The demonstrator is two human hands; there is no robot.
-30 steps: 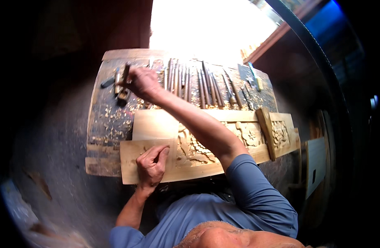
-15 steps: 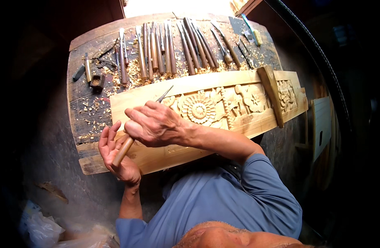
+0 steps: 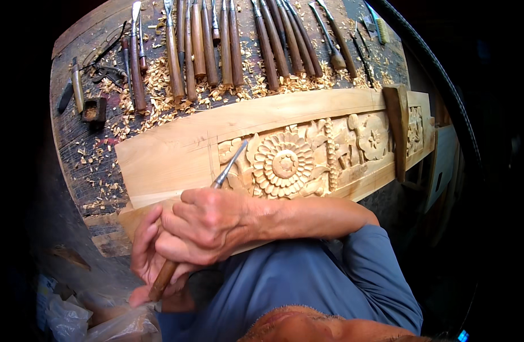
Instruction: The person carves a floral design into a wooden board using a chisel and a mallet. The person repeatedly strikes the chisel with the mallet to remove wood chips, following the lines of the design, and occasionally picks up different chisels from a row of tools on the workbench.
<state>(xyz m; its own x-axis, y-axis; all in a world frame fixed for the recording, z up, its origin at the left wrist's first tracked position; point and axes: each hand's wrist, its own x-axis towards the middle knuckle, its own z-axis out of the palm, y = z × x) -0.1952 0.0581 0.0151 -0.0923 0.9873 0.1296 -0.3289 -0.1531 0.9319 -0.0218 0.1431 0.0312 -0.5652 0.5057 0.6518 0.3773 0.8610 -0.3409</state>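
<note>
Moved over the carved relief (image 3: 282, 165), the wooden-handled chisel (image 3: 229, 166), likely light and stiff, points to one o'clock; I'd hold it mid-handle, where my right hand (image 3: 204, 227) grips, my left hand (image 3: 144, 252) loosely open behind.

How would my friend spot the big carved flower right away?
Find the long pale board on the workbench. Just right of the metal tip of the chisel is the big carved flower. Its many petals circle a round middle, and it's much bigger than the star-shaped flower farther right.
</note>
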